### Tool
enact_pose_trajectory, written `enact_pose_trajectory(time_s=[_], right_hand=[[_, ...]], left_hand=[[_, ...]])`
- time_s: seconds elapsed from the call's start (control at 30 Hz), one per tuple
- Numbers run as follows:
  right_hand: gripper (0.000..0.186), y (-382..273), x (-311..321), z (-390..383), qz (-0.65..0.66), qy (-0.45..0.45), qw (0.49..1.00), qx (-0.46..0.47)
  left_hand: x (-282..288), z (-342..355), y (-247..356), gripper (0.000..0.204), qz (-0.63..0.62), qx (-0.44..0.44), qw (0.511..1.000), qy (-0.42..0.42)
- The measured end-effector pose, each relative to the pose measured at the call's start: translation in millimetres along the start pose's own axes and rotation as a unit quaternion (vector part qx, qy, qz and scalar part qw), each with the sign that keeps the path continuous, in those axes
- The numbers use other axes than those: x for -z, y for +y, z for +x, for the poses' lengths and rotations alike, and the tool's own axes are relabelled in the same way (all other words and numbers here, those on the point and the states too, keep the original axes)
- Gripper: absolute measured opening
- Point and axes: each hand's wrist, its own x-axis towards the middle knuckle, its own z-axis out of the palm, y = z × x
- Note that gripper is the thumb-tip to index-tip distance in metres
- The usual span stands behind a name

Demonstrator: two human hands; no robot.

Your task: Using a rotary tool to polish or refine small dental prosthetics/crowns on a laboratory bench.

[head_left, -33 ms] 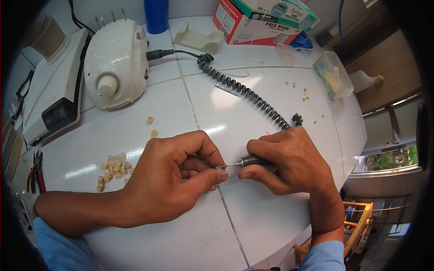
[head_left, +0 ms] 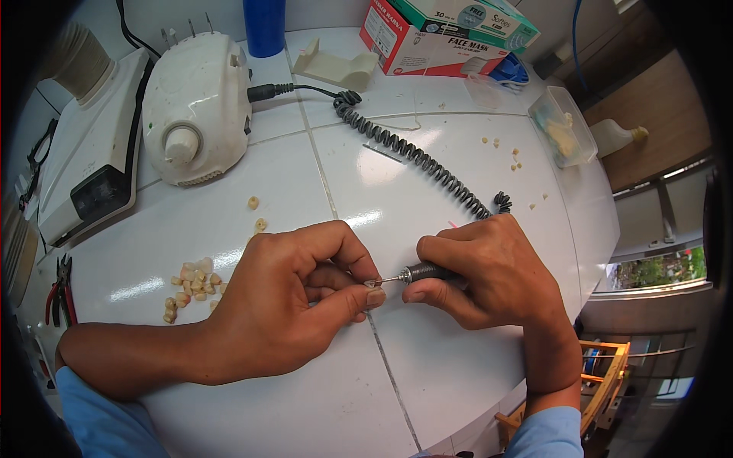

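Note:
Between the thumb and fingertips of my left hand (head_left: 286,301) is a small whitish piece (head_left: 371,283), mostly covered by the fingers. My right hand (head_left: 496,275) grips a dark rotary handpiece (head_left: 429,272) like a pen. Its thin metal bit points left and meets the pinched piece, or comes very close to it. A black coiled cord (head_left: 416,156) runs from behind my right hand to a white control box (head_left: 195,107) with a round knob. Left of my left hand lies a pile of small cream, tooth-like pieces (head_left: 197,284). Two similar pieces (head_left: 253,203) lie farther back.
Red-handled pliers (head_left: 61,294) lie at the left edge, near a white machine (head_left: 95,153). Along the back stand a blue cylinder (head_left: 264,27), a cream holder (head_left: 336,67) and mask boxes (head_left: 435,42). A clear container (head_left: 563,126) sits far right, with small pieces (head_left: 515,165) scattered nearby.

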Motion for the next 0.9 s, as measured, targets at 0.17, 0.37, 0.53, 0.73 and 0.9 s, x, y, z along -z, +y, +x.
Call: enact_pose_trajectory(time_s=[0.17,0.37,0.53,0.73,0.9], right_hand=[[0.054,-1.5,1.0,0.2,0.005,0.005,1.0,0.003],[0.051,-3.6,5.6,1.3,0.006,-0.034,0.999,-0.02],[0.051,-3.3,6.1,1.3,0.007,-0.035,0.999,-0.016],[0.052,-3.5,5.3,2.2,0.015,-0.03,0.999,-0.018],[0.052,-4.1,5.7,2.0,0.006,-0.028,0.999,-0.021]], left_hand=[[-0.9,0.5,0.8,0.011,-0.008,0.008,1.0,0.006],[-0.1,0.6,0.3,0.01,-0.005,0.013,1.0,-0.004],[-0.1,0.4,0.7,0.01,-0.005,0.015,1.0,-0.004],[-0.5,-0.1,1.6,0.011,-0.003,0.025,1.0,-0.008],[-1.1,0.3,1.2,0.012,-0.019,0.043,0.999,-0.009]])
